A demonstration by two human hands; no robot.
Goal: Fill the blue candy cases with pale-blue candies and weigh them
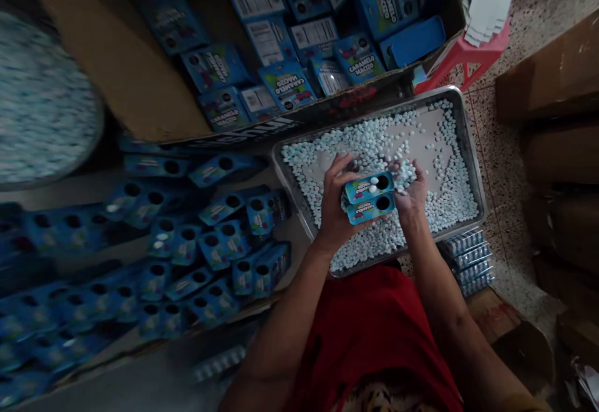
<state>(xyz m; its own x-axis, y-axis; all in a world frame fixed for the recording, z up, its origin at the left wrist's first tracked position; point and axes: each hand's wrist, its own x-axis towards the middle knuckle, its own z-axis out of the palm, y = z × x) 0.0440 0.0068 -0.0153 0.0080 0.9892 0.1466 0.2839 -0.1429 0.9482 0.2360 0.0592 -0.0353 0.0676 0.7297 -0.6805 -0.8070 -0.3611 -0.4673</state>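
Note:
My left hand point(334, 203) grips two small blue candy boxes point(369, 197) stacked together, their round openings facing up, held over a metal tray point(469, 150) full of pale blue-white candies point(374, 140). My right hand point(409, 190) is closed at the right end of the boxes, with a small heap of candies in its fingers at the openings. One candy sits at the upper box's opening.
A pile of empty blue boxes with round holes point(187, 243) lies to the left. A cardboard carton point(140, 81) behind holds blue "Caramelo Macizo" packs point(287, 84). A red plastic stool point(472, 56) stands at upper right, brown cartons point(552, 81) at right, stacked boxes point(468, 259) beside the tray.

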